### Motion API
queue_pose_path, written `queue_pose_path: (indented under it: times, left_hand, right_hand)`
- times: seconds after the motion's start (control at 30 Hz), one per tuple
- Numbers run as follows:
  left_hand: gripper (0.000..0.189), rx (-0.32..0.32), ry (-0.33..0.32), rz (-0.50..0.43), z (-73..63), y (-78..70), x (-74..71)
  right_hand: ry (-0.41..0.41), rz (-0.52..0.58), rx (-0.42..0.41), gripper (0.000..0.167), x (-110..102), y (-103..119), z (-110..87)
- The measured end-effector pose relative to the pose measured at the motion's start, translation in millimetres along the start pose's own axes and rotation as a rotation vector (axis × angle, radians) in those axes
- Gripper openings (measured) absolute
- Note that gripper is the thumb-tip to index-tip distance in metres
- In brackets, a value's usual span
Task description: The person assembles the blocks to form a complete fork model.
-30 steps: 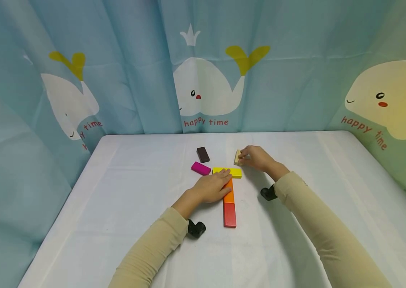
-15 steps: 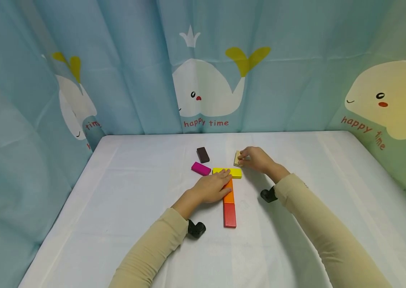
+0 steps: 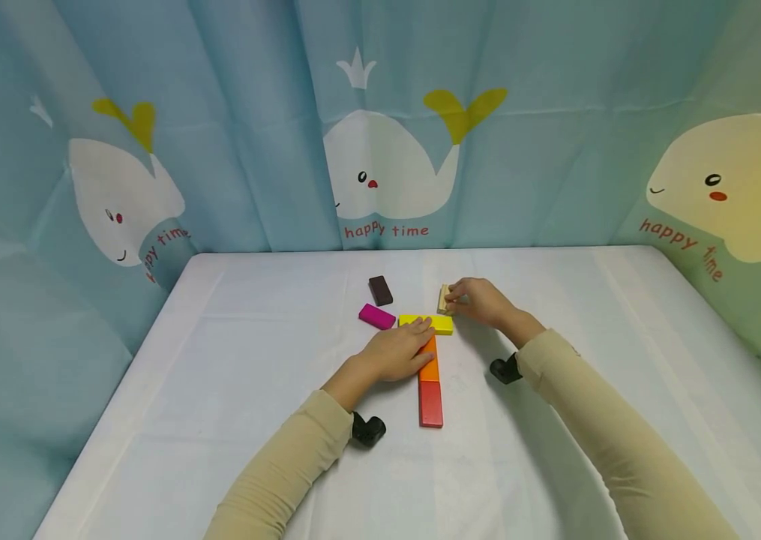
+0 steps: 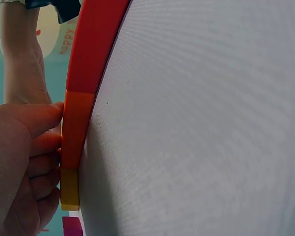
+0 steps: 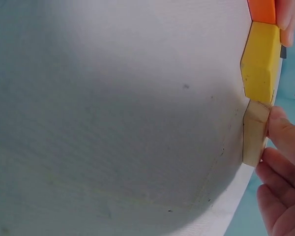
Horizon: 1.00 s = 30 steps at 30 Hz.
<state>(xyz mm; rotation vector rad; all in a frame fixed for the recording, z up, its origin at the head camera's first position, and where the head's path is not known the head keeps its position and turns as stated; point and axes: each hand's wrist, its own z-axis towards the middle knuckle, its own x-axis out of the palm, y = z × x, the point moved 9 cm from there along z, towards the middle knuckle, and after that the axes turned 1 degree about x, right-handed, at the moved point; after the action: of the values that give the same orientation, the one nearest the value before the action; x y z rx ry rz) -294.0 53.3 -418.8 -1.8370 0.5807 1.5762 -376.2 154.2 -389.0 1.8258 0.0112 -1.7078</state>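
My left hand point(image 3: 390, 352) rests with extended fingers on the orange block point(image 3: 430, 369) and the yellow block point(image 3: 444, 325). The orange block meets a red block point(image 3: 430, 405) end to end, and the yellow one lies crosswise at its far end. Beyond the yellow block's right end, my right hand point(image 3: 483, 301) pinches a plain wooden block point(image 3: 444, 300) between thumb and fingers. In the right wrist view the wooden block point(image 5: 255, 130) lies on the table close against the yellow block point(image 5: 261, 61); whether they touch fully I cannot tell.
Left of the yellow block lie a magenta block point(image 3: 376, 316) and, farther back, a dark brown block point(image 3: 381, 291). A white cloth covers the table point(image 3: 252, 360). Behind it hangs a blue curtain point(image 3: 252, 165) with printed whales. Black wrist mounts sit below both sleeves.
My right hand has drawn the wooden block slightly nearer to me, toward the yellow block. The left hand and the other blocks have stayed put.
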Motion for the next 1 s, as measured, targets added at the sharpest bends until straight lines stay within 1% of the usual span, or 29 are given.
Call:
queue_pose_path:
  times: [0.43, 0.67, 1.0]
  left_hand:
    - [0.052, -0.003, -0.007, 0.010, 0.9, -1.8, 2.9]
    - [0.052, -0.005, -0.002, 0.000, 0.8, -2.0, 3.8]
    - [0.052, -0.002, -0.013, -0.001, 1.2, -2.1, 3.1]
  right_hand:
    - [0.011, 0.001, -0.020, 0.024, 4.0, -0.6, -3.4]
    - [0.019, 0.001, -0.040, 0.024, 4.6, 2.2, -4.6]
    - [0.008, -0.009, -0.039, 0.025, 4.9, 2.2, -6.2]
